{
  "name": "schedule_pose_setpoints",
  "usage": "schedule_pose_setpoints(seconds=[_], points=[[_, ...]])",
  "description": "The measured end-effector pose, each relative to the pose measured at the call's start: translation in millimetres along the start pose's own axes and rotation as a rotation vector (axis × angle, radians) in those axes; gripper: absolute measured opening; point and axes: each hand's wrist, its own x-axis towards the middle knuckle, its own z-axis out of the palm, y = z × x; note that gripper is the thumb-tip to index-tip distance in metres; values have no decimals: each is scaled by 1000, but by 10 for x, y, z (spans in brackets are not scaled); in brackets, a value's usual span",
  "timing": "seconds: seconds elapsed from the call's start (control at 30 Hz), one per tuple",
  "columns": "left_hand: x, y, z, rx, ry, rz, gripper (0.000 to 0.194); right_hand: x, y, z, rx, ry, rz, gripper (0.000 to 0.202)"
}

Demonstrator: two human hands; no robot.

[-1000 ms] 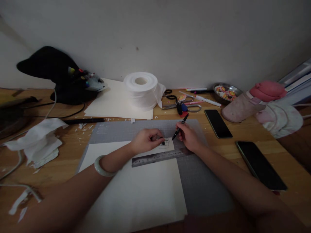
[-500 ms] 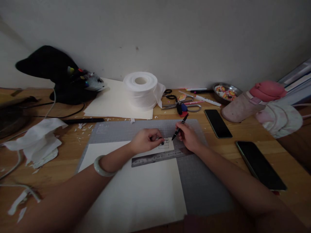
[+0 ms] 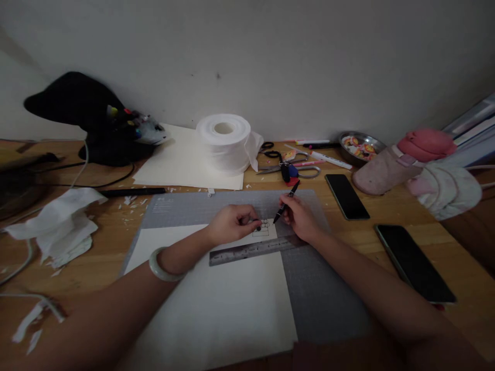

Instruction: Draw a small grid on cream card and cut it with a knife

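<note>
My left hand is closed over the top edge of a white sheet, thumb and forefinger pinched at a small dark round thing beside a little line drawing. What the pinch holds is too small to make out. A black pen is gripped in my right hand, its tip pointing down at the sheet's upper right corner, close to the drawing. A metal ruler lies across the sheet below both hands. Under the sheet is a grey cutting mat.
Behind the mat stand a white tissue roll on paper and scissors. At right are two phones, a metal bowl and a pink bottle. Crumpled tissue, scraps and cables lie at left, near a black cap.
</note>
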Motion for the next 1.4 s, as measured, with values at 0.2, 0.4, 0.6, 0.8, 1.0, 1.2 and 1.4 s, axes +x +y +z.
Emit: schedule_pose_setpoints(seconds=[0.2, 0.4, 0.6, 0.8, 1.0, 1.2, 1.4], points=[[3, -25, -3, -45, -19, 15, 26, 10, 18, -14, -24, -14, -8, 25], [5, -11, -10, -63, -37, 13, 26, 3, 7, 0, -26, -17, -16, 26], [-4, 13, -17, -49, -73, 30, 26, 4, 20, -15, -62, -27, -16, 25], [22, 1, 5, -93, -116, -17, 27, 4, 37, -14, -89, -40, -27, 27], [44, 34, 4, -130, -131, -32, 26, -48, 44, 12, -163, -49, -95, 29], [57, 3, -3, -127, -154, -2, 24, -247, 19, -64, -535, -197, -680, 19], [57, 10, -16, -127, -157, -3, 22, -371, -22, -17, -887, -457, -1356, 11]])
